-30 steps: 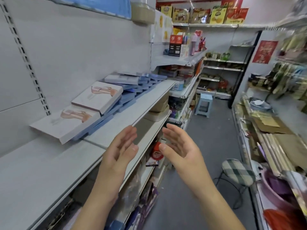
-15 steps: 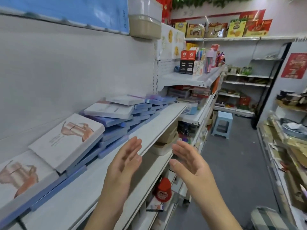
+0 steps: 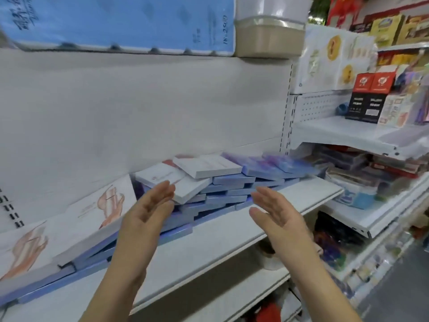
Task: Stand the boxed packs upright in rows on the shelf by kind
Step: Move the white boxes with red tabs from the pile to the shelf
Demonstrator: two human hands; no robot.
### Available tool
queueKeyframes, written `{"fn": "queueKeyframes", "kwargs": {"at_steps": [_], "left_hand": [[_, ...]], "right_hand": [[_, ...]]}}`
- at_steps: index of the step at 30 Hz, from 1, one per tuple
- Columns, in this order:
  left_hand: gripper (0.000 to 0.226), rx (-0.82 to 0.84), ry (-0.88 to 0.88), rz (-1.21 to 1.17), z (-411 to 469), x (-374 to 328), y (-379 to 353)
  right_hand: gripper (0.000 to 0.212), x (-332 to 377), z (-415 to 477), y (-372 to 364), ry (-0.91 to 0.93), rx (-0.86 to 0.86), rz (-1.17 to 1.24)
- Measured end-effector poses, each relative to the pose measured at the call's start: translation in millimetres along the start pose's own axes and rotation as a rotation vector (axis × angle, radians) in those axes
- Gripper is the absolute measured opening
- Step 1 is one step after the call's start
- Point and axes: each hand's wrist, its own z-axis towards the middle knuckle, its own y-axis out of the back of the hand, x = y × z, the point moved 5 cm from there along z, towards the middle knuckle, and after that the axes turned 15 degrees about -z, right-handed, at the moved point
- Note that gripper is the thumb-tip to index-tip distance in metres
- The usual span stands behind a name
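Four white packs (image 3: pixel 206 166) lie before left hand (image 3: pixel 148 210) and right hand (image 3: pixel 274 214).

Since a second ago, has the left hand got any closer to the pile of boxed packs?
Yes. The left hand has gone forward across the shelf from its front edge; its fingertips now reach a white boxed pack.

You are looking at two leg-print packs (image 3: pixel 92 212), two red-marked white packs (image 3: pixel 206 167), and blue packs (image 3: pixel 232 180) overlapping too much for counting; two red-black boxes (image 3: pixel 362 98) are standing on the right shelf (image 3: pixel 336 133).
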Motion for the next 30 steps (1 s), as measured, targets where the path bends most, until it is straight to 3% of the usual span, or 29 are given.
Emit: {"fn": "queueKeyframes", "kwargs": {"at_steps": [7, 12, 15, 19, 21, 25, 28, 30], "left_hand": [[0.031, -0.257, -0.038, 0.276, 58, 1, 29], [0.015, -0.239, -0.050, 0.596, 80, 9, 18], [0.032, -0.234, -0.012, 0.819, 89, 11, 10], [0.071, -0.312, 0.175, 1.032, 98, 14, 15], [0.065, -0.318, 0.239, 1.047, 100, 16, 11], [0.057, -0.332, 0.300, 1.027, 105, 16, 7], [0.053, -0.313, 0.359, 0.999, 109, 17, 8], [0.049, -0.320, 0.403, 0.966, 110, 17, 8]], "right_hand": [[0.030, 4, 101, -21, 0.127, 0.171, -0.166], [0.040, 30, 176, -42, 0.254, 0.349, -0.379], [0.056, 32, 212, -64, 0.279, 0.541, -0.534], [0.083, 20, 246, -91, 0.327, 0.772, -0.781], [0.079, 15, 255, -98, 0.359, 0.870, -0.833], [0.073, 9, 268, -113, 0.497, 0.846, -0.913], [0.080, 1, 275, -118, 0.449, 0.809, -0.849], [0.073, -2, 279, -118, 0.401, 0.759, -0.735]]}}
